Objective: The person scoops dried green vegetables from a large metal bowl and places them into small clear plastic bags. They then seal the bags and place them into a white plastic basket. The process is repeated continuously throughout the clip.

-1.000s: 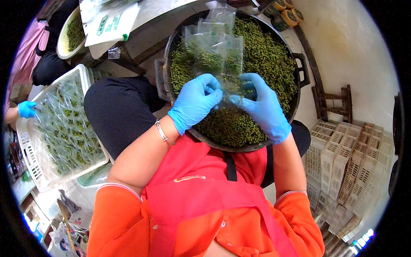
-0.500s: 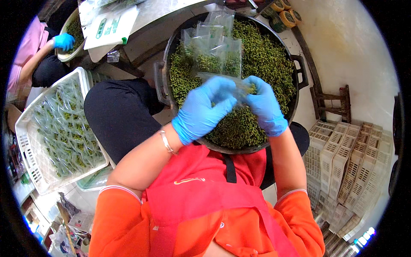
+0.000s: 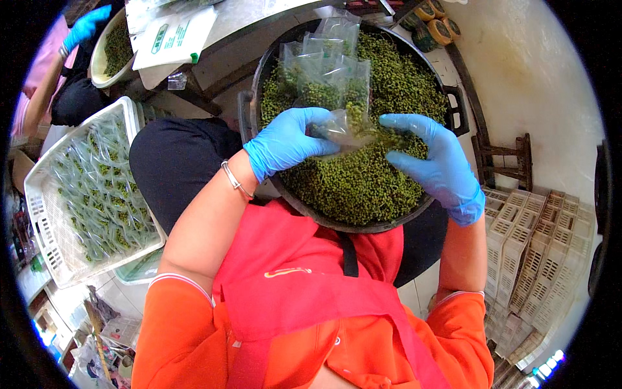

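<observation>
My left hand [image 3: 288, 141], in a blue glove, pinches a small clear plastic bag [image 3: 348, 131] by its left edge. Its mouth faces right, and some green shows inside. Close to that mouth, my right hand [image 3: 439, 163], gloved in blue too, has its thumb and fingers spread, with nothing gripped between them. Both hands are above a large black basin [image 3: 461, 110] heaped with small green berries on stems [image 3: 402, 71], like green peppercorns. Flat clear bags [image 3: 324, 70] lie overlapping on the berries, beyond my left hand.
A white crate [image 3: 48, 236] of filled bags stands at left. Another person's blue-gloved hand [image 3: 87, 24] is near a pale basin [image 3: 100, 79]. A table [image 3: 243, 23] holds a white plastic bag [image 3: 173, 39]. Pale crates [image 3: 528, 249] are stacked at right, below a wooden stool [image 3: 505, 155].
My hands have moved apart: the left slightly left with the bag, the right toward the right, its fingers opening. The other person's hand has risen away from the pale basin.
</observation>
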`<action>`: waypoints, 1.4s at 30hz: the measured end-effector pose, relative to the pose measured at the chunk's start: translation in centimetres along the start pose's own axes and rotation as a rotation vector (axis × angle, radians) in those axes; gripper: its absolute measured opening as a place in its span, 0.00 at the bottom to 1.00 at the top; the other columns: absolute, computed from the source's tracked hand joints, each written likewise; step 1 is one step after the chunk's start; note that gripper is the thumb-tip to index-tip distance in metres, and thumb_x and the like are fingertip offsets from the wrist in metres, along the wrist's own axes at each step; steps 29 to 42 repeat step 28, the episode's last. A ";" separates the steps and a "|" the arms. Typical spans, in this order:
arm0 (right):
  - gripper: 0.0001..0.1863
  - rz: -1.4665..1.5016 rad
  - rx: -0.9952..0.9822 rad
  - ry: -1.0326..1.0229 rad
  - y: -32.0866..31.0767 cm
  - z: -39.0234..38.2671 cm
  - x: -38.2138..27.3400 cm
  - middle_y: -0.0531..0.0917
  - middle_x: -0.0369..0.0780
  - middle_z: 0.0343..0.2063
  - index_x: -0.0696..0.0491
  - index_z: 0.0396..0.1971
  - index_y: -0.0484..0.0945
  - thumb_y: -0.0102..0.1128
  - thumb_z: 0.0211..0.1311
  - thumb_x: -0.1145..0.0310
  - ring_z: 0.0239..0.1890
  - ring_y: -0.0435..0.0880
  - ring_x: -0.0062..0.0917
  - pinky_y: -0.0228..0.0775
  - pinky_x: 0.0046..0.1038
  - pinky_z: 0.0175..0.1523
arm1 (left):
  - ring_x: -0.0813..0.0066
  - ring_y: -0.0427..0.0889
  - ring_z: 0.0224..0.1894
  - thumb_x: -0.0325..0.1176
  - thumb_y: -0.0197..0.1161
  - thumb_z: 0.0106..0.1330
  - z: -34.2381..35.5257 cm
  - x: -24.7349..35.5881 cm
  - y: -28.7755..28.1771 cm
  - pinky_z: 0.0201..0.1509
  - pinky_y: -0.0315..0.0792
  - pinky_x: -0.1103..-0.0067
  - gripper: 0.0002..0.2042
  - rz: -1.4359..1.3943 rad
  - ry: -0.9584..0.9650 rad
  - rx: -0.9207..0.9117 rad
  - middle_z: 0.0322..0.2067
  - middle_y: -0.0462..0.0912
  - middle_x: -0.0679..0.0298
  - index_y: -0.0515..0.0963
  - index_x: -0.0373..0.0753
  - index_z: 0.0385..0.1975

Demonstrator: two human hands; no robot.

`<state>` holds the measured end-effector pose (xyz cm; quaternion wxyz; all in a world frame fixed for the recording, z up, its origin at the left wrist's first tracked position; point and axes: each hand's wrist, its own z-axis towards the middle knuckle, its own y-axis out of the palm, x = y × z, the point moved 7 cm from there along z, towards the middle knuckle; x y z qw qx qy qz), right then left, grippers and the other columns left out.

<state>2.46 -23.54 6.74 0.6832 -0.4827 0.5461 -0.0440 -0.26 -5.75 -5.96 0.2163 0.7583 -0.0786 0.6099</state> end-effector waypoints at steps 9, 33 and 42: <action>0.20 -0.253 -0.140 -0.159 6.2 0.5 -1.3 0.84 0.39 0.49 0.37 0.49 0.85 0.70 0.53 0.61 0.60 0.73 0.43 0.52 0.55 0.70 | 0.71 0.85 0.45 0.36 0.76 0.55 -0.9 1.9 2.4 0.53 0.77 0.74 0.27 0.350 0.188 0.057 0.46 0.86 0.57 0.77 0.39 0.57; 0.14 -0.385 -0.022 -0.166 5.6 1.5 -1.4 0.86 0.32 0.40 0.32 0.40 0.88 0.71 0.51 0.61 0.50 0.76 0.35 0.58 0.47 0.67 | 0.46 0.83 0.46 0.43 0.71 0.58 -1.4 1.2 2.8 0.50 0.77 0.61 0.24 0.647 0.039 0.138 0.43 0.83 0.47 0.74 0.46 0.54; 0.14 -0.385 -0.022 -0.166 5.6 1.5 -1.4 0.86 0.32 0.40 0.32 0.40 0.88 0.71 0.51 0.61 0.50 0.76 0.35 0.58 0.47 0.67 | 0.46 0.83 0.46 0.43 0.71 0.58 -1.4 1.2 2.8 0.50 0.77 0.61 0.24 0.647 0.039 0.138 0.43 0.83 0.47 0.74 0.46 0.54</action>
